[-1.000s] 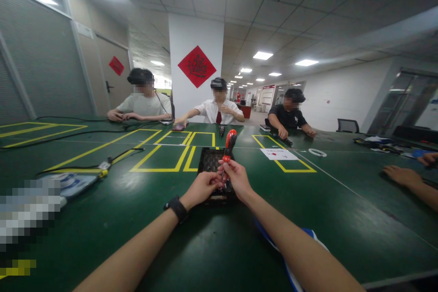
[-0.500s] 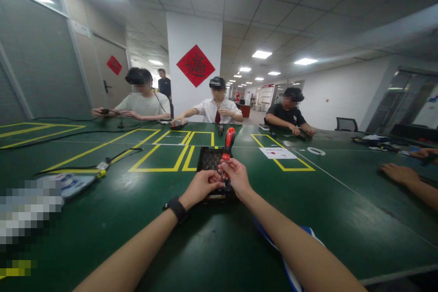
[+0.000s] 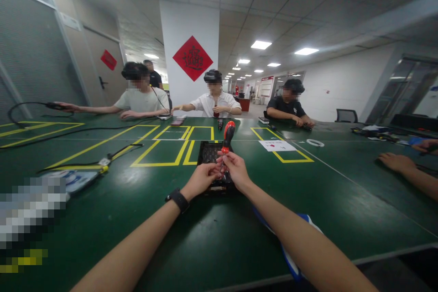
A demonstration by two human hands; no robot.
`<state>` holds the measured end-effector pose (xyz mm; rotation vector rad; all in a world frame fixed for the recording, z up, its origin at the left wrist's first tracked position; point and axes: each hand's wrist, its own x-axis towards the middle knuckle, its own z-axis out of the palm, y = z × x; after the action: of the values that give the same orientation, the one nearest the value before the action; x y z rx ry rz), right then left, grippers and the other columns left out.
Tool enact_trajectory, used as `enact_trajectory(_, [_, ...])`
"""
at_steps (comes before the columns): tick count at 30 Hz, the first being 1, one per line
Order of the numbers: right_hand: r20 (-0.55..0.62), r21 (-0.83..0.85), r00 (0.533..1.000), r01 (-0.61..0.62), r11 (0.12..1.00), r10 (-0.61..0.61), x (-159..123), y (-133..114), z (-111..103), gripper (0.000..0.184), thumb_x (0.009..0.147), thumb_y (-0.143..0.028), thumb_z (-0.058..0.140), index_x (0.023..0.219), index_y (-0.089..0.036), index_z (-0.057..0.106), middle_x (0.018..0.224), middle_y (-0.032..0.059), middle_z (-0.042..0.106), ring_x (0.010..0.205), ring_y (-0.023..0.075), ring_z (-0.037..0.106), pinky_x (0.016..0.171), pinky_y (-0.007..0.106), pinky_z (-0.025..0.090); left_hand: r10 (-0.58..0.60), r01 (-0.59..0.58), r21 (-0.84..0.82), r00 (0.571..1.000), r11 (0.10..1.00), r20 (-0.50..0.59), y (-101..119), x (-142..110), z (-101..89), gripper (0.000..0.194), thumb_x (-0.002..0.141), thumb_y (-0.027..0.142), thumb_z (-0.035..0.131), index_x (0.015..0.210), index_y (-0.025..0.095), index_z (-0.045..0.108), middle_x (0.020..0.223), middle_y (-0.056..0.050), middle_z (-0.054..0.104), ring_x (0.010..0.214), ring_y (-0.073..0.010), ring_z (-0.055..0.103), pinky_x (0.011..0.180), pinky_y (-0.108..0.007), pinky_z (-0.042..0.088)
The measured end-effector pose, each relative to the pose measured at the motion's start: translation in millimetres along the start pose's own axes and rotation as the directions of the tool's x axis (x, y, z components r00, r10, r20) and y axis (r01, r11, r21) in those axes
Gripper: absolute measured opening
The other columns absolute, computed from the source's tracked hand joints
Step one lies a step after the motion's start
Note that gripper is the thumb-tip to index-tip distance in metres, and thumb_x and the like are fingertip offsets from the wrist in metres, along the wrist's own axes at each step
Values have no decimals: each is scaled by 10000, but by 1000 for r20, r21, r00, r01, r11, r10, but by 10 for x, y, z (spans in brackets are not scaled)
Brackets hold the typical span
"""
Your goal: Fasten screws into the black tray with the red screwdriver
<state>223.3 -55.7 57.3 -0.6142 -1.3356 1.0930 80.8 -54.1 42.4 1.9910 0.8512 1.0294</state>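
My right hand [image 3: 237, 171] is closed around the shaft of a red and black screwdriver [image 3: 227, 136], whose handle stands upright and leans slightly away from me. My left hand [image 3: 201, 179], with a black wristband, pinches at the lower end of the screwdriver beside the right hand. Both hands hover over the near edge of a black tool tray [image 3: 210, 155] lying on the green table [image 3: 143, 219]. The screwdriver's tip is hidden between my fingers.
Yellow tape rectangles [image 3: 164, 153] mark the table. A white paper [image 3: 277, 145] and a white tape ring [image 3: 315, 143] lie to the right. Cables [image 3: 102, 163] run at the left. Three seated people face me across the table; another person's hand [image 3: 397, 162] rests at right.
The view has tilted and shifted a little. The person at the far left has stretched an arm out leftward with a cable. My hands keep the same hold on the screwdriver.
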Motion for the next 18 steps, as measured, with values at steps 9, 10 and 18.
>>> enact_trajectory(9, [-71, 26, 997, 24, 999, -22, 23, 42, 10, 283, 666, -351, 642, 857, -154, 574, 717, 31, 635, 562, 112, 575, 426, 195, 418, -46, 50, 99, 998, 994, -45, 27, -8, -9, 309, 641, 386, 641, 784, 117, 592, 683, -29, 621, 605, -129, 555, 573, -227, 428])
enact_trajectory(10, [-65, 27, 998, 20, 999, -18, 23, 45, 8, 288, 662, -353, 646, 857, -155, 569, 716, 29, 635, 555, 110, 574, 424, 194, 419, -42, 47, 102, 998, 994, -44, 38, -9, -6, 298, 645, 381, 638, 775, 118, 587, 672, -21, 613, 593, -122, 546, 565, -222, 422])
enact_trajectory(18, [40, 72, 999, 0, 997, -3, 26, 60, -16, 320, 763, -398, 529, 964, -153, 575, 754, 52, 635, 587, 108, 574, 434, 190, 431, 12, -9, 105, 1000, 994, -27, 76, -12, 3, 224, 716, 327, 557, 767, 111, 585, 694, -12, 610, 617, -121, 532, 580, -215, 396])
